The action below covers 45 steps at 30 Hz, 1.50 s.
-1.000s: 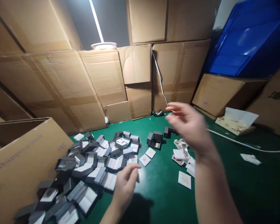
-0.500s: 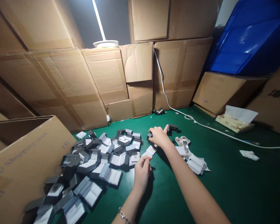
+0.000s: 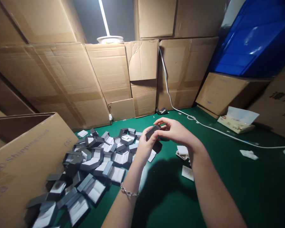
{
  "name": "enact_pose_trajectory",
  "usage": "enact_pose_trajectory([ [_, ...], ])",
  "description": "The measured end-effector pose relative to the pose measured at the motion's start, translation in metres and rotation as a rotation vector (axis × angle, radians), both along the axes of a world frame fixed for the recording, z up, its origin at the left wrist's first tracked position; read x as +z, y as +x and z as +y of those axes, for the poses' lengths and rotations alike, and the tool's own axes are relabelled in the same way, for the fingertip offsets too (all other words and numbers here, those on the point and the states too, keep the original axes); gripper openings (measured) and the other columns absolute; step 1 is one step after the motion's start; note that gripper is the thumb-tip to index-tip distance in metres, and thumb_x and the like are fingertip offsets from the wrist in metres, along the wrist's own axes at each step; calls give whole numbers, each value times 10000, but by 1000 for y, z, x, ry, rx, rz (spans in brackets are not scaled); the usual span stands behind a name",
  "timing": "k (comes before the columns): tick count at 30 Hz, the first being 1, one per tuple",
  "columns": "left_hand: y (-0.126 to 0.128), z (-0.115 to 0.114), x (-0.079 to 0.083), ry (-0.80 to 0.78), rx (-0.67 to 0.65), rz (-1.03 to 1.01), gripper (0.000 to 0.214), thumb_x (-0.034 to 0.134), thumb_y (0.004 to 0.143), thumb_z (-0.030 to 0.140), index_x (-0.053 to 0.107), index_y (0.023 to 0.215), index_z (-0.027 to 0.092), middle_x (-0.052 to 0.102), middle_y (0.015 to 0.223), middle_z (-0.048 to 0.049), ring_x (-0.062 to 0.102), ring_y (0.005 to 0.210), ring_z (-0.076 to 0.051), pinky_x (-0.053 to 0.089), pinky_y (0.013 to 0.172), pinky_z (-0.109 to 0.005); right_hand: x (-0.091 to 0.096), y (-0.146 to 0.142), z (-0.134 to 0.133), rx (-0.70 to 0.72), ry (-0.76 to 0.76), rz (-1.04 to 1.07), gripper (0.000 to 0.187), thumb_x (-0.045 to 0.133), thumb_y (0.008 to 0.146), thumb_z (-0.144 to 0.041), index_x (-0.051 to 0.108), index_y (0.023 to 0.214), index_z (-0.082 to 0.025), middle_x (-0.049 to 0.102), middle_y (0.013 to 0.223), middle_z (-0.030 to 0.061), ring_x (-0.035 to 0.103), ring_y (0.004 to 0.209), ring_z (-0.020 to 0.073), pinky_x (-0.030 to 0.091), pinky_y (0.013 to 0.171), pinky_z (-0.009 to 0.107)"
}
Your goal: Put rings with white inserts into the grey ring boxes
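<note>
A small dark jewelry box (image 3: 152, 131) is held up between my two hands, over the middle of the green table. My left hand (image 3: 144, 146) grips it from the near left side, thumb against it. From the right, my right hand (image 3: 173, 132) closes its fingers on the same box; some fingertips are hidden behind it. Just below the hands another dark box (image 3: 157, 146) shows in part, beside a white card (image 3: 152, 155). Several open grey jewelry boxes (image 3: 91, 191) with white lining lie heaped to the left of my left hand.
A large open carton (image 3: 35, 158) stands at the left, with stacked cartons (image 3: 109, 72) along the back. White inserts (image 3: 187, 173) lie by my right forearm. A white cable (image 3: 218, 136) crosses the right side, near a tissue pack (image 3: 236, 123). A blue bin (image 3: 249, 41) sits top right.
Both hands have come together and lifted a dark box. Half a second ago my left hand was at a white card and my right hand was on a dark box farther right.
</note>
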<state>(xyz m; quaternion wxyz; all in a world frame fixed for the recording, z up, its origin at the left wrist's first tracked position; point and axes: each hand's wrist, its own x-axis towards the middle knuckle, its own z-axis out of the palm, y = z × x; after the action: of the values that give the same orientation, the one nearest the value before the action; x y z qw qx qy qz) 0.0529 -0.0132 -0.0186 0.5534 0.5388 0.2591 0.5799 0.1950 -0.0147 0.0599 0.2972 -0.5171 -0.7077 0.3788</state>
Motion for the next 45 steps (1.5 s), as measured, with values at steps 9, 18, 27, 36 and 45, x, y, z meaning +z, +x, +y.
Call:
enact_pose_trajectory([
  [9,-16,0,24,-606,48,-362,253,219,1140,278,373,1224,96,528,954,-128,581,710,-184,529,558,-211,-33,81,27,-473,-224,-504,438,433,854,-452,566,1208,-231,492,1165,18,513,884,20,335,677,68],
  [18,-44,-3,51,-564,30,-310,487,96,1123,409,365,1308,47,523,896,-152,557,609,-193,491,486,-206,-107,109,58,-540,-450,-736,633,573,695,-385,508,1295,-194,403,1254,90,516,905,74,372,702,105],
  [27,-41,-4,44,-519,-83,-259,443,105,1126,342,344,1332,31,526,942,-191,572,709,-211,513,558,-216,-99,105,55,-536,-396,-775,498,537,674,-222,562,1171,-214,484,1133,50,509,864,54,372,698,107],
  [36,-53,-5,52,-457,-114,-318,438,114,1121,345,365,1310,40,524,930,-171,560,692,-199,519,566,-229,-69,91,48,-527,-373,-770,320,608,643,-254,639,959,-217,551,987,-9,513,812,62,348,655,129],
  [45,-52,-6,54,-460,-144,-331,453,94,1119,350,356,1328,44,528,929,-172,564,694,-197,517,571,-220,-49,71,39,-470,-294,-684,335,581,702,-242,620,1034,-213,545,1025,-4,529,827,25,326,629,81],
])
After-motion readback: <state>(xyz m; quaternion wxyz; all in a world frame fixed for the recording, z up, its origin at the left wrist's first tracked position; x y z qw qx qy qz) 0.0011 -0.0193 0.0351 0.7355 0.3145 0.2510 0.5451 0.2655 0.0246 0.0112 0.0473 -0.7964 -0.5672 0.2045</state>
